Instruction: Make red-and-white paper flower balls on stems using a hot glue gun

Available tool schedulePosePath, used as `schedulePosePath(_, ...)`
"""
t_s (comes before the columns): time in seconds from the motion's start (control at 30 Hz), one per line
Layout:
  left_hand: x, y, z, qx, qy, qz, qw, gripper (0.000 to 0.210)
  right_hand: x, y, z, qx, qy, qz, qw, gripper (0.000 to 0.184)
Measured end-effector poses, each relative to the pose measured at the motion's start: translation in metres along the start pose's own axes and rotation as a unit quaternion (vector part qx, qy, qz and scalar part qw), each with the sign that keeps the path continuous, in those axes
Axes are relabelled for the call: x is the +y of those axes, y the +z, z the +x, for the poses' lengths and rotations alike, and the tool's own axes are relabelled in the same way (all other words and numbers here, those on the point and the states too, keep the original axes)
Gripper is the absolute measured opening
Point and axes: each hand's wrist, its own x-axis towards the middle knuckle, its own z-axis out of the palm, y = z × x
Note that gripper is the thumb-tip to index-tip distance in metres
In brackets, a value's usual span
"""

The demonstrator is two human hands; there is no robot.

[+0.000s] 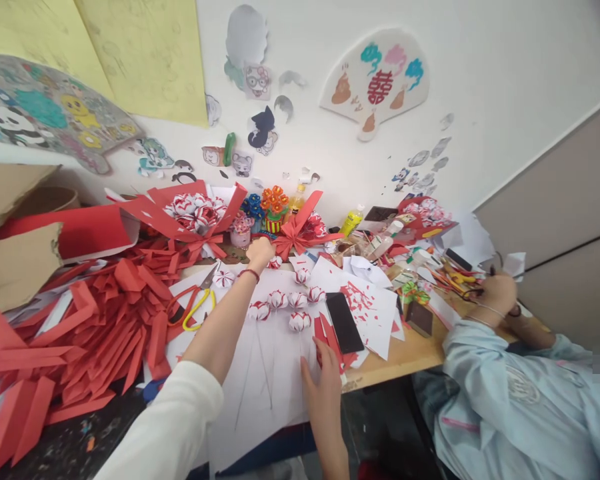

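My left hand [261, 252] reaches to the back of the white paper sheet [240, 407], its fingers curled and closed. What they hold, if anything, is hidden. Just right of it lies a small red-and-white paper flower ball [275, 263]. Several more flower balls [300, 321] sit in the middle of the sheet, with thin wires [265, 367] lying in front of them. My right hand [325, 383] rests open at the sheet's right side, thumb and fingers apart. Beyond its fingertips are red paper pieces [325, 337] and a black phone [345, 323].
Folded red paper strips [125, 300] pile up on the left, beside yellow-handled scissors [199, 310]. Bouquets in red wrapping [200, 217] and a yellow bottle [353, 220] line the wall. At right, a person in a light blue jacket [510, 393] works near a dark box [420, 319].
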Motion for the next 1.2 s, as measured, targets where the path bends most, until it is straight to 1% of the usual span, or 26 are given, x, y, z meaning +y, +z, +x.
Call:
schedulePosePath(0.1,0.000,0.010,0.012,-0.032,-0.110,0.009,0.993,0.033,0.007,-0.006,-0.002,0.006,0.003,0.002,1.000,0.041)
schedulePosePath(0.13,0.000,0.012,0.015,-0.038,-0.133,0.012,0.990,0.035,0.008,-0.010,-0.002,0.009,0.006,0.003,1.000,0.042)
schedulePosePath(0.2,0.001,0.014,0.019,-0.045,-0.159,0.019,0.986,0.038,0.009,-0.021,-0.003,0.022,0.019,0.000,1.000,0.043)
schedulePosePath(0.3,-0.001,0.009,0.019,-0.046,-0.148,0.028,0.988,0.037,0.008,-0.044,-0.005,0.057,0.061,-0.008,0.996,0.044)
schedulePosePath(0.37,-0.001,0.000,0.013,-0.038,-0.116,0.036,0.992,0.035,0.008,-0.059,-0.005,0.082,0.093,0.002,0.992,0.046)
schedulePosePath(0.43,0.000,-0.012,0.002,-0.019,-0.071,0.048,0.996,0.032,0.010,-0.072,-0.005,0.097,0.128,0.045,0.986,0.049)
schedulePosePath(0.5,0.005,-0.025,-0.015,0.010,-0.019,0.064,0.998,0.024,0.013,-0.082,-0.005,0.108,0.161,0.098,0.976,0.054)
schedulePosePath(0.57,0.011,-0.037,-0.039,0.047,0.037,0.084,0.995,0.026,0.016,-0.090,-0.007,0.094,0.184,0.114,0.972,0.059)
schedulePosePath(0.6,0.015,-0.042,-0.054,0.067,0.071,0.093,0.991,0.029,0.018,-0.093,-0.008,0.077,0.192,0.101,0.973,0.061)
schedulePosePath(0.67,0.021,-0.047,-0.088,0.096,0.151,0.109,0.978,0.032,0.021,-0.099,-0.012,0.037,0.196,0.044,0.979,0.061)
schedulePosePath(0.7,0.022,-0.046,-0.107,0.102,0.194,0.116,0.969,0.032,0.022,-0.101,-0.015,0.027,0.186,0.005,0.982,0.060)
schedulePosePath(0.73,0.022,-0.044,-0.127,0.102,0.240,0.122,0.957,0.031,0.023,-0.103,-0.017,0.032,0.165,-0.037,0.985,0.058)
schedulePosePath(0.8,0.017,-0.032,-0.165,0.092,0.328,0.132,0.931,0.031,0.023,-0.103,-0.021,0.079,0.091,-0.107,0.987,0.056)
schedulePosePath(0.83,0.012,-0.024,-0.182,0.089,0.361,0.137,0.918,0.032,0.021,-0.102,-0.022,0.107,0.046,-0.124,0.985,0.054)
schedulePosePath(0.9,-0.001,-0.004,-0.211,0.088,0.412,0.155,0.893,0.035,0.015,-0.094,-0.024,0.137,-0.029,-0.117,0.983,0.047)
schedulePosePath(0.97,-0.014,0.015,-0.231,0.083,0.434,0.179,0.879,0.036,0.005,-0.082,-0.025,0.111,-0.071,-0.066,0.989,0.039)
schedulePosePath(1.03,-0.025,0.029,-0.243,0.072,0.437,0.199,0.874,0.038,-0.009,-0.066,-0.027,0.069,-0.082,-0.006,0.994,0.040)
schedulePosePath(1.1,-0.032,0.037,-0.249,0.058,0.431,0.219,0.873,0.039,-0.025,-0.050,-0.030,0.039,-0.084,0.027,0.995,0.041)
schedulePosePath(1.2,-0.035,0.038,-0.254,0.040,0.412,0.249,0.876,0.039,-0.044,-0.029,-0.035,-0.033,-0.065,0.043,0.996,0.041)
